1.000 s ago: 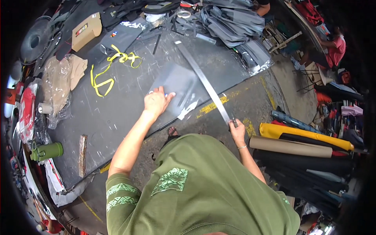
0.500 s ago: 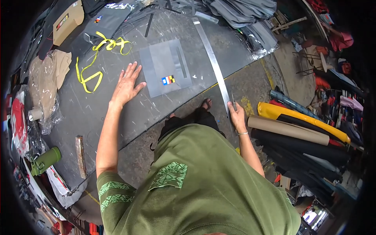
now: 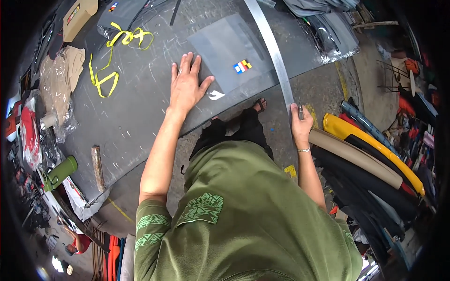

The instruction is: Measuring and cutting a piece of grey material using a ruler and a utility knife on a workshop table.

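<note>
My left hand [image 3: 186,85] lies flat on the dark worktable [image 3: 136,126], fingers spread, beside the left edge of a grey, partly see-through sheet [image 3: 220,51]. A small multicoloured flag-like patch [image 3: 243,66] sits near the sheet's lower right part. My right hand [image 3: 302,122] grips the near end of a long metal ruler [image 3: 273,47], which runs along the sheet's right side and past the table edge. A thin pointed tool [image 3: 300,110] shows between the right fingers; its kind is unclear. A small white curved piece [image 3: 216,95] lies near my left thumb.
A yellow tape measure [image 3: 110,56] lies loosely curled at the left, with a cardboard box [image 3: 79,18] behind it. A wooden stick [image 3: 97,168] and a green bottle [image 3: 61,173] are at the near left. Yellow [image 3: 370,145] and brown rolls [image 3: 356,157] stand to the right; dark folded sheets [image 3: 328,33] lie at the back.
The view has shifted. My left hand has moved right, staying flat beside the sheet. The grey sheet now appears further right and turned. My right hand still holds the ruler alongside it.
</note>
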A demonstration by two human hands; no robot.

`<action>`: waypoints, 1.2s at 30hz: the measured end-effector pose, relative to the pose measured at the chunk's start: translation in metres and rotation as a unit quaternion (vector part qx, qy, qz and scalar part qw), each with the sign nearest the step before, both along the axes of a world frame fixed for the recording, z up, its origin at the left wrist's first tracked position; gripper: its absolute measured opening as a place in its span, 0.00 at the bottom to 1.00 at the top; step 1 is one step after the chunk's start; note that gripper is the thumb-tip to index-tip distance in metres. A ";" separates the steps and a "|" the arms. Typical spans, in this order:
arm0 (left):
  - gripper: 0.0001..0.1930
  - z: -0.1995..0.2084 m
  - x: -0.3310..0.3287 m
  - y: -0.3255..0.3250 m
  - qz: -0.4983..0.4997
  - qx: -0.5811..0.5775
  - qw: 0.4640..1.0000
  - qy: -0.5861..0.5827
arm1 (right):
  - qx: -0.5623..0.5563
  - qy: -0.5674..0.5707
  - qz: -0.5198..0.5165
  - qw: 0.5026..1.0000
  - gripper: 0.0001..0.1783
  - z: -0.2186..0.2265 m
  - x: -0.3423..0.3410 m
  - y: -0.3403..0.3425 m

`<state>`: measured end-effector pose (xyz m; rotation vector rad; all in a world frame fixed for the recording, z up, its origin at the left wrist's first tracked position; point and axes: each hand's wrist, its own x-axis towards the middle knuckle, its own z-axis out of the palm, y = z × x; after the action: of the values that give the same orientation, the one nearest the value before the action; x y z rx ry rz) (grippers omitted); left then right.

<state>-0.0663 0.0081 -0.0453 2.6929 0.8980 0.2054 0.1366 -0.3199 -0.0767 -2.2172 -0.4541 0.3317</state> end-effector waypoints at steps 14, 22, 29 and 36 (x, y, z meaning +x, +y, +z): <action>0.40 -0.023 0.015 -0.004 0.003 -0.017 0.996 -0.092 | 0.006 0.133 0.111 0.985 0.21 -0.004 -0.078 0.059; 0.41 -0.025 0.001 0.006 -0.017 -0.004 0.998 -0.052 | -0.076 0.122 0.158 0.977 0.24 0.011 -0.076 0.067; 0.42 -0.025 0.002 0.007 -0.026 0.011 0.999 -0.044 | -0.087 0.149 0.161 0.972 0.29 0.013 -0.065 0.050; 0.41 -0.025 0.001 0.007 -0.032 0.023 0.998 -0.042 | -0.077 0.266 0.180 0.944 0.22 0.015 -0.067 0.039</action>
<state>-0.0652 0.0152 -0.0704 2.7268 0.7918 0.3261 0.0693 -0.2813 -0.0612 -2.0679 -0.5425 1.1606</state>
